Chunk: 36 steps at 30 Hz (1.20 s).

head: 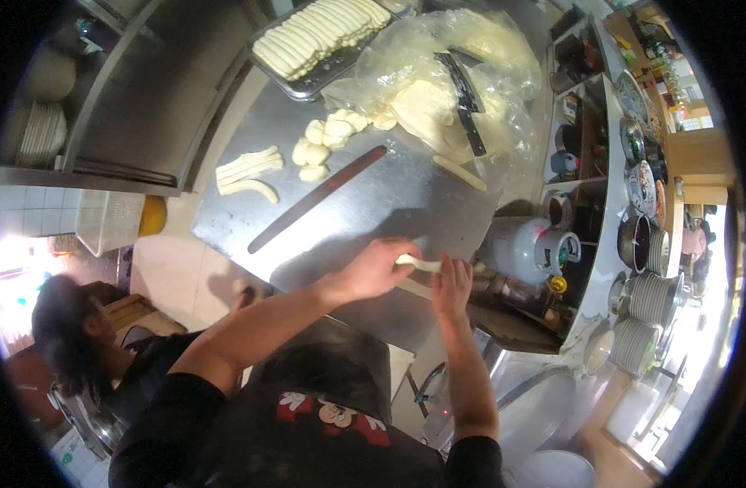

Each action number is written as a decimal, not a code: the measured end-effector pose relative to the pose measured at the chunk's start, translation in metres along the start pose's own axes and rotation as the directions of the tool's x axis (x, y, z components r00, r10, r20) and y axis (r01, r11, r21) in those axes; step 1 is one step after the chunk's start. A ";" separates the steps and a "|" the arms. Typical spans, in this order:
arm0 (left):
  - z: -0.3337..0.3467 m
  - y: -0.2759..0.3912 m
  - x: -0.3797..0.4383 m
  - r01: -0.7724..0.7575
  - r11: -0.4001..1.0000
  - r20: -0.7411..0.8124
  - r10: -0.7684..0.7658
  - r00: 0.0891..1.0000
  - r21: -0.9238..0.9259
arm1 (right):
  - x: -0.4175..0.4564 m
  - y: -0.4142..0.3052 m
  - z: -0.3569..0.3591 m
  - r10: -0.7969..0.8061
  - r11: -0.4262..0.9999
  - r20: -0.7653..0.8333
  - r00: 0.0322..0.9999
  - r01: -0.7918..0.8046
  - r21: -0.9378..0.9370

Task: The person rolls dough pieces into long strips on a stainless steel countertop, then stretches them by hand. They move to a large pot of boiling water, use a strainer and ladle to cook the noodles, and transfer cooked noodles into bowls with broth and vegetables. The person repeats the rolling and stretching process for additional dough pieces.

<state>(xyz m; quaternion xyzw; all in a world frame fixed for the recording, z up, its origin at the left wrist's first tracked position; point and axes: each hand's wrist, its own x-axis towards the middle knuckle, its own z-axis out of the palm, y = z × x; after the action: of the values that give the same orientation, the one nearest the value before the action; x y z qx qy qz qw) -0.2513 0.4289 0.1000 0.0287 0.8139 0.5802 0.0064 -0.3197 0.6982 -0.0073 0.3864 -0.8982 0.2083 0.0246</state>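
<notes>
My left hand (382, 268) and my right hand (452, 282) grip the two ends of a short strip of pale dough (420, 263), held above the near edge of a steel work table (361, 213). A slender dark wooden rolling pin (318, 199) lies slantwise on the metal. Left of it rest several dough strips (251, 168). Beyond it sits a cluster of dough pieces (327, 137). One separate dough stick (460, 173) lies to the right. A large dough mass (425, 107) is partly covered by clear plastic sheeting (507, 43), with a black-handled knife (469, 122) on top.
At the back, a metal tray (306, 91) carries rows of dough strips. A gas cylinder (513, 247) stands right of the table, beside a shelf unit (592, 244) with stacked plates (653, 296) and bowls. Another person (74, 335) is close on my left. A cabinet (147, 79) stands beyond.
</notes>
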 end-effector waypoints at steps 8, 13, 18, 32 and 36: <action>-0.050 -0.093 -0.061 0.282 0.957 -0.428 -0.226 0.875 0.073 | 0.044 0.005 -0.028 0.211 0.949 0.140 0.967 -0.169 -0.265; -0.183 -0.176 -0.118 0.309 0.741 -0.782 -0.623 -0.013 -0.596 | 0.069 -0.016 0.033 0.453 0.852 0.232 0.861 -0.341 -0.397; -0.218 -0.207 -0.128 0.307 0.651 -0.653 -0.749 0.111 -0.694 | 0.102 -0.057 0.049 0.472 0.857 0.234 0.850 -0.381 -0.347; -0.104 -0.046 -0.050 0.449 0.595 -0.043 -0.633 0.773 -0.667 | 0.111 -0.096 0.027 0.051 0.959 0.031 0.998 -0.057 0.277; -0.045 0.019 0.026 0.226 0.956 0.071 -0.217 0.974 -0.187 | 0.085 -0.046 -0.018 -0.195 0.973 -0.117 0.974 0.207 0.103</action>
<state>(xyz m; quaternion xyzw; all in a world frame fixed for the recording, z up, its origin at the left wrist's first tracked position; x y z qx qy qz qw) -0.2787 0.3941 0.1328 -0.0490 0.7513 0.6513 0.0941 -0.3489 0.6192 0.0426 0.4645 -0.8385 0.2761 0.0709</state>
